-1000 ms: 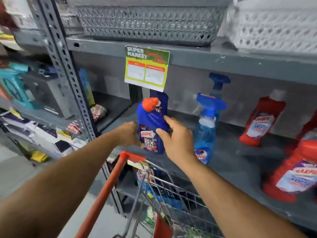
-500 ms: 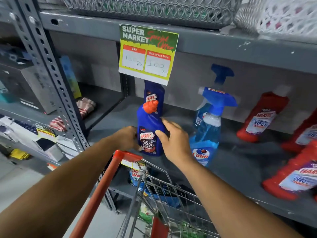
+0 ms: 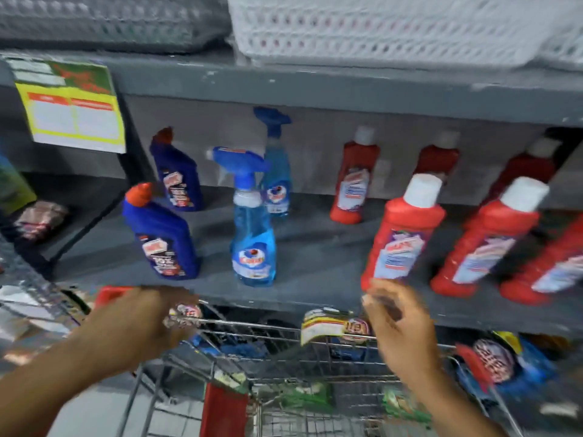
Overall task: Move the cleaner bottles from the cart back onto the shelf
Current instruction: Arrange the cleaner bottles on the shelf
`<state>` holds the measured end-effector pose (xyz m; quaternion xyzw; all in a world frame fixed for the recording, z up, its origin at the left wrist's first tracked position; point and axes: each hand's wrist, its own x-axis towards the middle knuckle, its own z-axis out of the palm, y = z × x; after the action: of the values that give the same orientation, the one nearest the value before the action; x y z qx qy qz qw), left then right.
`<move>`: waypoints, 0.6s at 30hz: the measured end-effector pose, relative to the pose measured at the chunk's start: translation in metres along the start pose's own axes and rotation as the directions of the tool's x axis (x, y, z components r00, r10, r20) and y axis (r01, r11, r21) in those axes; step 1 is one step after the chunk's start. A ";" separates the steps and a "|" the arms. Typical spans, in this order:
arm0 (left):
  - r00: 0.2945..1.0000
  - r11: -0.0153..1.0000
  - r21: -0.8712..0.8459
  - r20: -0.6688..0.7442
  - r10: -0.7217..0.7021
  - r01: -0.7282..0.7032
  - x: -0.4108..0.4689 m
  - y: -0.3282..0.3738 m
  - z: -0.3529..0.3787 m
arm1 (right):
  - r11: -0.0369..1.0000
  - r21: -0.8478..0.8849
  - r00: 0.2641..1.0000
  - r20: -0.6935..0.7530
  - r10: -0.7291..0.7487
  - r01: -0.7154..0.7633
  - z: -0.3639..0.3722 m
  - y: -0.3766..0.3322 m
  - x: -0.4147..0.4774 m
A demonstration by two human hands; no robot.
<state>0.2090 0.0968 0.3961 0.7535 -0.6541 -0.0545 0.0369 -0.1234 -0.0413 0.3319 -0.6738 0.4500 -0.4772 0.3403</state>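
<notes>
A blue toilet-cleaner bottle with an orange cap [image 3: 161, 234] stands upright on the grey shelf [image 3: 315, 266] near its front edge, with a second one [image 3: 178, 175] behind it. Both my hands are off it and lower down. My left hand [image 3: 148, 323] hovers over the cart's near-left rim, and my right hand [image 3: 400, 329] is over the wire cart [image 3: 252, 326], just below a red bottle [image 3: 400, 234]. Both hands look empty with loose fingers, though blurred. The cart's contents are dark and unclear.
Two blue spray bottles [image 3: 252, 244] stand in the shelf's middle and several red bottles [image 3: 485, 244] on its right. A price sign [image 3: 69, 105] hangs from the upper shelf, which holds a white basket [image 3: 394, 26] and a grey one [image 3: 110, 20]. Packets fill the lower shelf [image 3: 492, 361].
Both hands have let go of the blue bottle, which now stands on the shelf, and have drawn back over the cart. The view has swung right.
</notes>
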 end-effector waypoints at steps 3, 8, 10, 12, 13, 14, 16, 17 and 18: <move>0.992 0.932 -0.339 -0.014 0.128 -0.125 0.038 0.074 0.014 | 0.999 0.035 0.995 -0.098 0.011 -0.007 -0.054 0.011 0.023; 0.992 0.715 -0.687 -0.075 0.101 -0.125 0.130 0.173 0.059 | 0.989 -0.007 0.989 -0.010 0.146 -0.146 -0.074 0.053 0.056; 0.992 0.662 -0.739 -0.076 0.098 -0.122 0.155 0.205 0.072 | 0.973 -0.080 0.969 0.109 0.223 -0.215 -0.071 0.070 0.066; 0.990 0.674 -0.725 -0.085 0.114 -0.140 0.170 0.222 0.085 | 0.962 -0.208 0.960 0.180 0.213 -0.174 -0.062 0.081 0.072; 0.990 0.681 -0.720 -0.086 0.108 -0.137 0.172 0.227 0.091 | 0.955 -0.260 0.965 0.180 0.193 -0.142 -0.056 0.084 0.073; 0.991 0.686 -0.715 -0.096 0.094 -0.134 0.172 0.227 0.096 | 0.950 -0.285 0.971 0.157 0.179 -0.129 -0.048 0.085 0.072; 0.989 0.690 -0.712 -0.138 0.046 -0.132 0.169 0.218 0.104 | 0.952 -0.278 0.982 0.100 0.160 -0.127 -0.031 0.084 0.071; 0.988 0.690 -0.713 -0.156 0.015 -0.123 0.169 0.211 0.106 | 0.957 -0.266 0.984 0.097 0.149 -0.119 -0.022 0.083 0.071; 0.986 0.687 -0.719 -0.165 -0.021 -0.106 0.169 0.204 0.107 | 0.959 -0.263 0.984 0.111 0.140 -0.107 -0.014 0.082 0.072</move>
<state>0.0179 -0.0974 0.3099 0.6641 -0.5914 -0.2468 0.3851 -0.1501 -0.1385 0.2876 -0.7120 0.5261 -0.3485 0.3079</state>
